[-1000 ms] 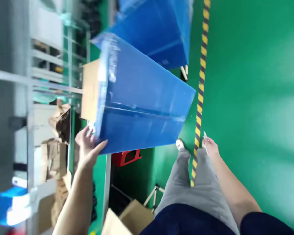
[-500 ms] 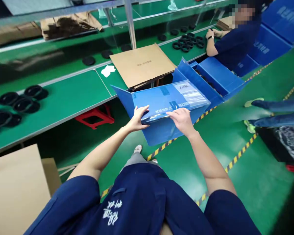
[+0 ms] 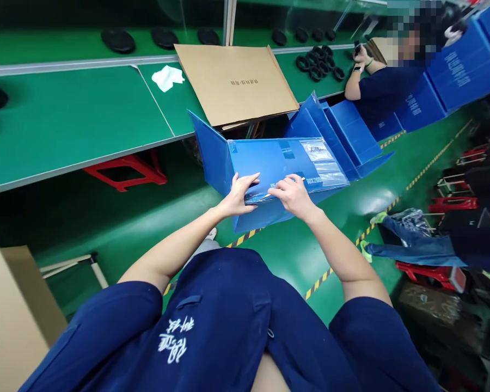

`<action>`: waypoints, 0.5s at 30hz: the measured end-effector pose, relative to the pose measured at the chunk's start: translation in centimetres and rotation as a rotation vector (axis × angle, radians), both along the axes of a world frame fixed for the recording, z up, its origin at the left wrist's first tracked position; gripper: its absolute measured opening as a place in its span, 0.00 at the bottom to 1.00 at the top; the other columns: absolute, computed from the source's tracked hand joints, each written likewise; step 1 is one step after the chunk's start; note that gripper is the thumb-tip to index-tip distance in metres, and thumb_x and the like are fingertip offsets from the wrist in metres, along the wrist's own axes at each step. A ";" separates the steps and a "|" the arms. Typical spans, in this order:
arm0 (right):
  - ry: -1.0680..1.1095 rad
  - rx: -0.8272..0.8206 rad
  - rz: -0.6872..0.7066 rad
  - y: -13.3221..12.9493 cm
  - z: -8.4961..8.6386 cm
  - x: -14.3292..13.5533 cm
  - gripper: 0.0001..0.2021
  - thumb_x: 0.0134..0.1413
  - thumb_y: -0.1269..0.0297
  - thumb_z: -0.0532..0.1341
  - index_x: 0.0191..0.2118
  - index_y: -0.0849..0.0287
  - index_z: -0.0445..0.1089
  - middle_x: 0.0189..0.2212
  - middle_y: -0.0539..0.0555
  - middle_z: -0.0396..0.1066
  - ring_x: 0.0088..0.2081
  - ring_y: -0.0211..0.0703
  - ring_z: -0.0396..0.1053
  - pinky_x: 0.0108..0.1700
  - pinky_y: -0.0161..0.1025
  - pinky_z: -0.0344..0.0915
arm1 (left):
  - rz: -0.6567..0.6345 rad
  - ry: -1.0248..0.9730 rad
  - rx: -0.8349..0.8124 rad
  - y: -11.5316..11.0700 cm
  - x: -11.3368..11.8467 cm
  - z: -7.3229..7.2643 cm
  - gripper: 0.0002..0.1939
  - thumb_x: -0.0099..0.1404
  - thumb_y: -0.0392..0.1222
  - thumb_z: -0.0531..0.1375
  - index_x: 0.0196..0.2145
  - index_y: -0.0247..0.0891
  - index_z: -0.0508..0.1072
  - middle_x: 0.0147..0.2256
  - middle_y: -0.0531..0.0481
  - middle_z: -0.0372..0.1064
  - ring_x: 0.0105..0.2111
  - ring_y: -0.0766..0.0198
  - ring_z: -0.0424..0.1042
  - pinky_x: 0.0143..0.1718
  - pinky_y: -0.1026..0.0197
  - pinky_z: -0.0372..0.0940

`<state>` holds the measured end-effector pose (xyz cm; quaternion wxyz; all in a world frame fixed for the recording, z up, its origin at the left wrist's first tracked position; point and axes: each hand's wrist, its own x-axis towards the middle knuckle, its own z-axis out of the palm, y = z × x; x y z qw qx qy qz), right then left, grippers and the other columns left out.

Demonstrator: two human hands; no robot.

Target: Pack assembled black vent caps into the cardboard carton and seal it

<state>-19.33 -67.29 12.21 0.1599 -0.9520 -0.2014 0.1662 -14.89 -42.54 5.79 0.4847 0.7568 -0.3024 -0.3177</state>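
Note:
A blue corrugated box [image 3: 261, 158] with raised flaps stands in front of me, with clear tape and a label pouch on its side. My left hand [image 3: 240, 196] grips its near upper edge, thumb below and fingers on top. Just to the right, my right hand [image 3: 293, 195] is pinched at the same edge, over the printed lettering; what lies between its fingertips is too small to make out. Behind the box, a flat brown cardboard sheet [image 3: 239, 81] rests on the green bench.
The green bench [image 3: 85, 130] carries a white cloth [image 3: 167, 78] and black rings [image 3: 316, 64]. A red stool [image 3: 126, 171] is beneath it. More blue boxes [image 3: 353, 130] and a seated person [image 3: 386, 90] are at the right. Another person's legs [image 3: 416, 247] show on the floor.
The view has shifted, showing more floor at the right. My right hand has moved left along the box edge, closer to my left hand, which still grips the edge.

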 end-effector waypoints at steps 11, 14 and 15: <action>0.076 -0.057 0.215 0.8 1.9 4.8 0.14 0.69 0.72 0.54 0.37 0.57 0.76 0.33 0.55 0.70 0.40 0.45 0.61 0.56 0.48 0.46 | -0.030 0.006 0.010 0.2 0.7 -0.5 0.51 0.58 0.44 0.65 0.73 0.44 0.44 0.61 0.38 0.65 0.65 0.43 0.59 0.69 0.26 0.33; 0.100 -0.124 0.231 0.0 2.1 4.8 0.14 0.70 0.72 0.54 0.38 0.57 0.77 0.33 0.55 0.71 0.39 0.45 0.61 0.53 0.47 0.48 | -0.023 -0.007 -0.017 0.3 0.7 -0.8 0.51 0.59 0.44 0.65 0.73 0.45 0.43 0.61 0.38 0.65 0.65 0.43 0.60 0.69 0.27 0.33; 0.100 -0.146 0.237 -0.2 2.2 4.8 0.14 0.70 0.72 0.53 0.39 0.57 0.77 0.33 0.55 0.71 0.39 0.46 0.61 0.51 0.47 0.49 | -0.020 -0.014 -0.030 0.3 0.8 -0.8 0.50 0.59 0.44 0.65 0.72 0.45 0.43 0.61 0.38 0.65 0.65 0.43 0.60 0.69 0.28 0.34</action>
